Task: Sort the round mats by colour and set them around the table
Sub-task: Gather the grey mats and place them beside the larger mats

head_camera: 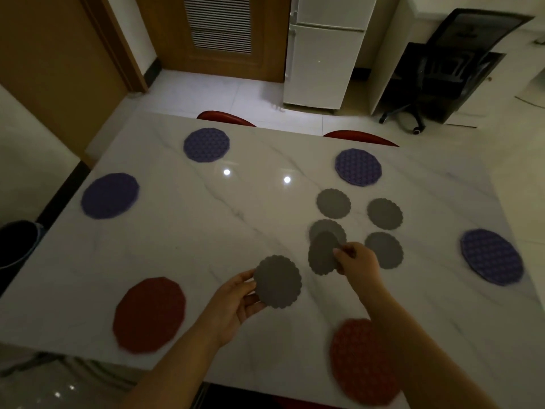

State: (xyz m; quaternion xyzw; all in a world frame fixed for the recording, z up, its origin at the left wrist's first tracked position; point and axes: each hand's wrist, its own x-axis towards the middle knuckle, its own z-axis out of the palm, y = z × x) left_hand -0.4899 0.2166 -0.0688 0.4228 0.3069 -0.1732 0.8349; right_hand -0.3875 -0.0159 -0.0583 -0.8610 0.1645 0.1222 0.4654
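Observation:
My left hand (236, 302) holds a small grey scalloped mat (277, 281) by its left edge, above the marble table (182, 231). In my right hand (356, 259) a second grey mat (323, 253) is pinched, lifted and tilted over another grey mat (326, 228). Three more grey mats (333, 203) (385, 214) (385, 250) lie flat to the right of centre. Several large purple mats (206, 144) (358, 167) (110, 195) (492, 256) lie at the far, left and right edges. Two red mats (149, 314) (358, 361) lie along the near edge; my right forearm covers part of the right one.
Two red chair backs (225, 117) (360, 137) show beyond the far edge. A white fridge (324, 51) and a black office chair (448, 69) stand behind. A dark bin (17, 243) is on the floor at left.

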